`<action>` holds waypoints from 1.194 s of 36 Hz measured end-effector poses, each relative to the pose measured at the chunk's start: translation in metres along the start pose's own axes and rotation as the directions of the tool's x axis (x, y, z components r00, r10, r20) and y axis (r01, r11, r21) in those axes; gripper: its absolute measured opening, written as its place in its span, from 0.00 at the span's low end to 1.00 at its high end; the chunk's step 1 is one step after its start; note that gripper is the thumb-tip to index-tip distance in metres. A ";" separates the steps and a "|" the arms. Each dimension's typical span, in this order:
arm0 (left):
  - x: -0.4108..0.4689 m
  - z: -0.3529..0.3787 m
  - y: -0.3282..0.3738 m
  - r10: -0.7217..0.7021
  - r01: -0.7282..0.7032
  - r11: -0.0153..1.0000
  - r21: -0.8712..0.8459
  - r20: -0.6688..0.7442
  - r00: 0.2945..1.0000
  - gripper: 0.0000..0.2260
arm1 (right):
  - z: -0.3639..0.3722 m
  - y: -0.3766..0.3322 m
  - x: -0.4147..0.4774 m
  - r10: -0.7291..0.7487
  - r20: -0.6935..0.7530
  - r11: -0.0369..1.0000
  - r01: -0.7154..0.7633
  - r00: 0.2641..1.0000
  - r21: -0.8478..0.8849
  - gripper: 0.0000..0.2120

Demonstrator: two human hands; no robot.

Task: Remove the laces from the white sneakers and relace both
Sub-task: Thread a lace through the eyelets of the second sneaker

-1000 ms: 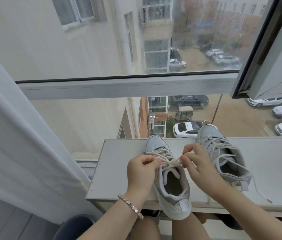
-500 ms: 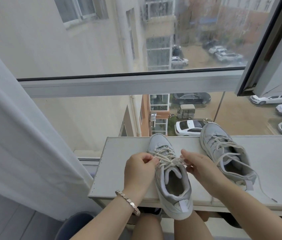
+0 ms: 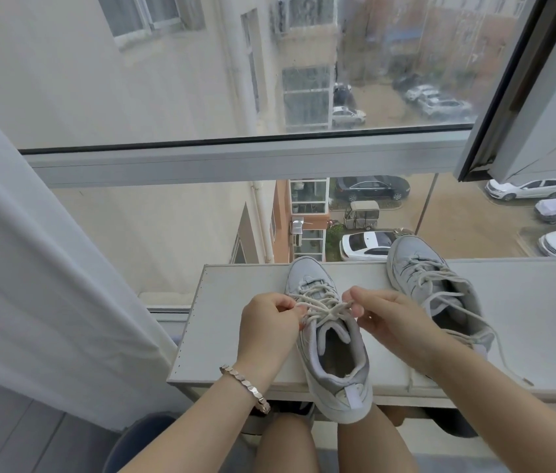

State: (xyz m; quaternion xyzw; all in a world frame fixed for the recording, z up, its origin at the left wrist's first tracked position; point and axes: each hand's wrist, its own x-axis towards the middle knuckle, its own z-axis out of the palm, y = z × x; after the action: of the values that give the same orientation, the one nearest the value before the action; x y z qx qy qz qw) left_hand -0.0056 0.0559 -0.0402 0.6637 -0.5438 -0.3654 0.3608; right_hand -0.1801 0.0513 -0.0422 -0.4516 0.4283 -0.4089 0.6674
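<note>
A white near sneaker (image 3: 338,380) sits low in the centre of the frame, toe pointing away and heel hanging over the front edge of a pale ledge (image 3: 232,322), as a person works on its lace (image 3: 324,308) at the top rows. The left hand (image 3: 268,322) pinches one strand between thumb and curled fingers just left of the tongue. The right hand (image 3: 389,319) pinches the other strand just right of it, and the two strands cross between them over the shoe's throat. Whether the crossing is being loosened or drawn snug cannot be told. Either way the step would likely go best with an even, outward pull on both strands, one row at a time, so nothing snags. The shoe should be kept steady, since its overhanging heel could tip it off the ledge. A second sneaker (image 3: 420,271) stands to the right and further back on the same ledge, apart from the first, its loose lace (image 3: 505,356) trailing toward the lower right. A bracelet (image 3: 246,392) circles the left wrist. Beyond, a window frame (image 3: 235,162) crosses the middle of the picture, with a white curtain (image 3: 30,268) at the left.
</note>
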 end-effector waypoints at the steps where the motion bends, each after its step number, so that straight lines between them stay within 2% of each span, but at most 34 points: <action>1: 0.000 0.000 0.000 -0.007 0.007 1.000 -0.007 0.001 1.000 0.14 | 0.000 0.001 0.000 0.024 -0.002 0.997 -0.024 1.000 0.068 0.15; 3: 0.000 -0.001 -0.001 -0.028 0.028 0.999 -0.024 0.002 1.000 0.15 | 0.000 0.001 0.000 0.096 -0.007 0.985 -0.094 0.995 0.148 0.13; 4: 0.000 -0.001 -0.001 -0.040 0.040 0.999 -0.033 0.003 0.999 0.15 | 0.000 0.000 0.000 0.133 -0.021 0.986 -0.130 0.991 0.109 0.12; 6: 0.001 -0.002 -0.001 -0.065 0.065 0.996 -0.060 0.004 0.998 0.16 | 0.000 -0.004 0.002 0.148 -0.079 0.969 -0.160 0.986 -0.185 0.13; 9: 0.004 -0.002 0.000 -0.096 0.096 0.991 -0.093 0.004 0.995 0.15 | 0.002 -0.011 0.005 0.066 -0.059 0.766 -0.088 0.996 -0.637 0.20; 11: 0.005 -0.003 0.000 -0.099 0.099 0.992 -0.084 0.003 0.995 0.14 | 0.002 -0.014 0.005 0.012 -0.044 0.653 -0.041 0.999 -0.756 0.20; 12: 0.005 -0.003 -0.001 -0.098 0.098 0.992 -0.075 0.003 0.995 0.14 | 0.002 -0.014 0.005 -0.008 -0.028 0.656 -0.016 1.000 -0.754 0.20; 14: 0.007 -0.005 -0.002 -0.102 0.103 0.992 -0.068 0.008 0.995 0.13 | 0.000 -0.014 0.003 -0.023 -0.012 0.776 0.010 1.000 -0.631 0.19; 17: 0.007 -0.005 -0.003 -0.130 0.132 0.986 -0.102 0.028 0.991 0.10 | -0.005 -0.007 -0.003 -0.017 -0.054 0.951 0.000 0.998 -0.308 0.17; 20: 0.004 0.001 -0.005 -0.119 0.121 0.987 -0.107 0.025 0.993 0.14 | -0.007 0.008 -0.007 0.039 -0.102 0.996 -0.030 0.994 0.089 0.15; 22: 0.002 0.003 -0.006 -0.112 0.113 0.987 -0.115 0.017 0.994 0.17 | -0.005 0.015 -0.009 0.071 -0.073 0.914 -0.035 0.995 0.403 0.14; 24: 0.001 0.005 -0.007 -0.102 0.102 0.988 -0.114 0.011 0.995 0.19 | -0.005 0.022 -0.009 0.098 -0.063 0.757 -0.034 0.993 0.652 0.09; 26: 0.000 0.007 -0.008 -0.094 0.093 0.988 -0.121 0.002 0.996 0.19 | -0.005 0.028 -0.008 0.124 -0.105 0.625 0.004 0.987 0.781 0.06; 29: 0.000 0.008 -0.009 -0.083 0.082 0.989 -0.122 -0.008 0.996 0.19 | -0.003 0.029 -0.004 0.159 -0.153 0.588 0.031 0.975 0.808 0.09; 32: 0.000 0.007 -0.009 -0.072 0.070 0.990 -0.125 -0.014 0.997 0.16 | -0.004 0.027 -0.003 0.224 -0.230 0.725 -0.004 0.947 0.689 0.11; 33: 0.000 0.006 -0.010 -0.067 0.065 0.992 -0.111 -0.014 0.998 0.14 | -0.005 0.026 -0.003 0.231 -0.262 0.811 -0.037 0.937 0.584 0.12; 35: -0.002 0.004 -0.010 -0.052 0.052 0.996 -0.079 0.001 0.999 0.07 | -0.008 0.025 -0.006 0.215 -0.321 0.962 -0.144 0.922 0.231 0.13; 36: -0.005 0.003 -0.011 -0.055 0.056 0.996 -0.064 0.023 0.998 0.04 | -0.009 0.025 -0.008 0.197 -0.329 0.980 -0.192 0.924 0.046 0.14; 38: -0.011 0.002 -0.015 -0.102 0.103 0.995 -0.008 0.108 0.989 0.12 | -0.012 0.024 -0.014 0.160 -0.288 0.951 -0.226 0.944 -0.213 0.19; 40: -0.016 0.003 -0.019 -0.145 0.121 0.984 0.129 0.198 0.970 0.19 | -0.013 0.023 -0.020 0.135 -0.232 0.907 -0.214 0.963 -0.362 0.20; 43: -0.024 0.008 -0.021 -0.074 0.004 0.942 0.335 0.196 0.978 0.16 | -0.006 0.022 -0.021 0.015 -0.249 0.843 -0.146 0.968 -0.517 0.10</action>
State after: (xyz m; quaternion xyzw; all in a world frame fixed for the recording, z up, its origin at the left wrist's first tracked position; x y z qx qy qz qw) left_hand -0.0069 0.0815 -0.0601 0.6844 -0.6187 -0.3423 0.1779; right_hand -0.1888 0.0751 -0.0604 -0.5485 0.6193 -0.2963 0.4772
